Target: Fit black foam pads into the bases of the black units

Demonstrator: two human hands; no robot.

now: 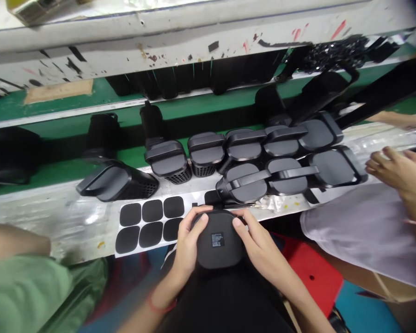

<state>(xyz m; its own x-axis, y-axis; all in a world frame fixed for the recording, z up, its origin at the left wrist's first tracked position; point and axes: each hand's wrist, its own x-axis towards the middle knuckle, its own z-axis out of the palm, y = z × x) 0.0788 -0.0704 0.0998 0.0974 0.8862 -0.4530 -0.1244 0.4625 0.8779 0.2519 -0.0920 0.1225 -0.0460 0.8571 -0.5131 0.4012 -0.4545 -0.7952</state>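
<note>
My left hand [192, 240] and my right hand [254, 238] grip a black device [220, 256] by its two sides, above my lap. Its flat, rounded-square face points up at me, with a small printed label [217, 239] on it; the rest of its body is hidden underneath. Both thumbs lie along the upper edges of that face. Left of my hands, a white backing sheet [117, 249] carries several black rounded-square pads [151, 234]. Just beyond my fingers, black devices with strap-like handles [247, 182] stand on the bench.
More handled devices [208, 148] stand in a row along the bench [62, 215], one lying tilted [118, 180] at left. Behind runs a green belt [125, 111] carrying dark devices, below a stained white ledge [194, 32]. A co-worker's hand [398, 171] is at right, another person's arm [17, 243] at left.
</note>
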